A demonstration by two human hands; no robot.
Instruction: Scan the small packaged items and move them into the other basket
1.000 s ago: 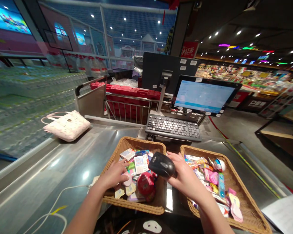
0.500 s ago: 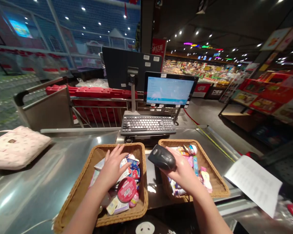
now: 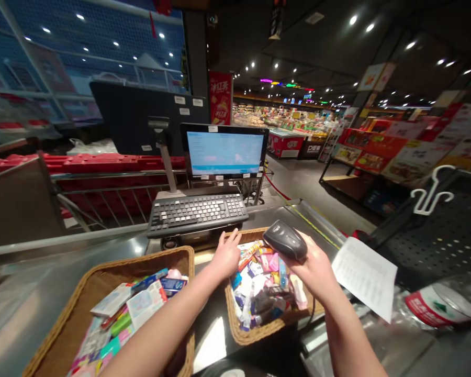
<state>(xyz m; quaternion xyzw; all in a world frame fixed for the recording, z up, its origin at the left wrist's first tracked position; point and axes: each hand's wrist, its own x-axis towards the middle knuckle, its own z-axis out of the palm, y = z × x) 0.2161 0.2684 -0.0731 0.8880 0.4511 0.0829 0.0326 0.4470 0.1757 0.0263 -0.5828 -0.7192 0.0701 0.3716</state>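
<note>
My right hand (image 3: 313,262) is wrapped round a black handheld barcode scanner (image 3: 286,240), held above the right wicker basket (image 3: 255,337). My left hand (image 3: 226,255) reaches to the left rim of that basket with its fingers stretched forward and apart. Nothing shows in it, though its underside is hidden. Small colourful packages (image 3: 265,277), some of them tubes and wrapped items, fill the right basket. Under my left forearm stands the left wicker basket (image 3: 63,309), with flat boxes (image 3: 147,302) and other packets inside; my arm covers part of it.
Behind the baskets lie a black keyboard (image 3: 199,212) and a lit monitor (image 3: 225,152), with a second screen (image 3: 129,118) turned away. Printed paper (image 3: 365,277) rests at the right, near plastic packaging with a red label (image 3: 427,309). A shopping cart (image 3: 105,201) stands beyond the metal counter.
My left hand has moved right, from over the left basket to the right basket's rim. The scanner stays in my right hand over the right basket. The view has turned right.
</note>
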